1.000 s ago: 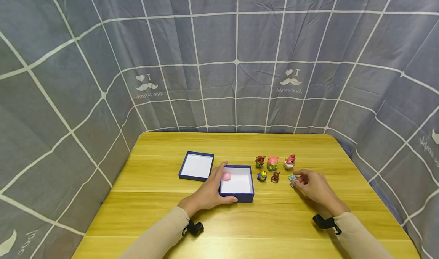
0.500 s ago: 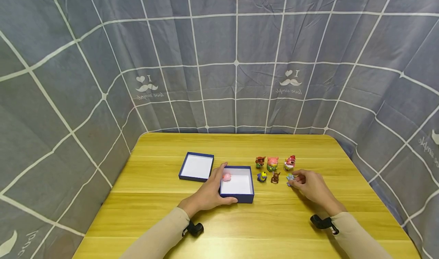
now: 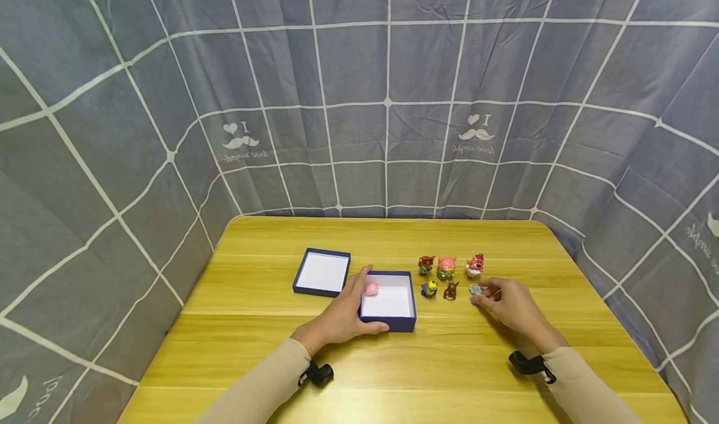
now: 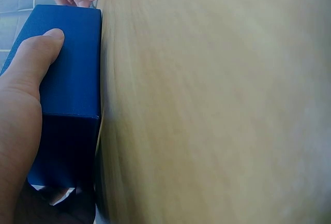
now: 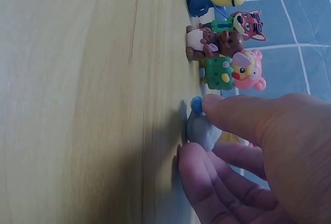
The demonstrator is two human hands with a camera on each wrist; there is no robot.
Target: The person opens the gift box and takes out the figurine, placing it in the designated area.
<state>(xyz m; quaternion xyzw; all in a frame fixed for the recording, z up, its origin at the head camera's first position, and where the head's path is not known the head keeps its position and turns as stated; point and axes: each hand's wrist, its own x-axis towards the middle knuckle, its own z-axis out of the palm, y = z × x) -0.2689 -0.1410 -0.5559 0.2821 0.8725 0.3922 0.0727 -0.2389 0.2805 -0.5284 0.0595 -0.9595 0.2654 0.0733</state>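
Observation:
My left hand (image 3: 341, 318) grips the left side of an open blue box (image 3: 387, 324) with a white inside; the thumb lies along its front wall. A small pink figurine (image 3: 372, 290) sits in the box by the left wall, close to the fingers. My right hand (image 3: 515, 306) pinches a small grey-blue figurine (image 5: 200, 129) between thumb and fingers, low at the table. To its left are a brown figurine (image 3: 450, 290) with big ears and a yellow-and-blue minion figurine (image 3: 429, 288).
Behind stand a reddish-brown fox figurine (image 3: 426, 264), a pink figurine in green (image 3: 446, 267) and a pink-and-white figurine with a red top (image 3: 474, 266). The box lid (image 3: 322, 271) lies upturned at the back left. A grey checked curtain (image 3: 359, 130) surrounds the wooden table (image 3: 269, 236).
My right hand has shifted the grey-blue figurine slightly left, towards the brown one, then stayed nearly still. The left hand and the box have not moved.

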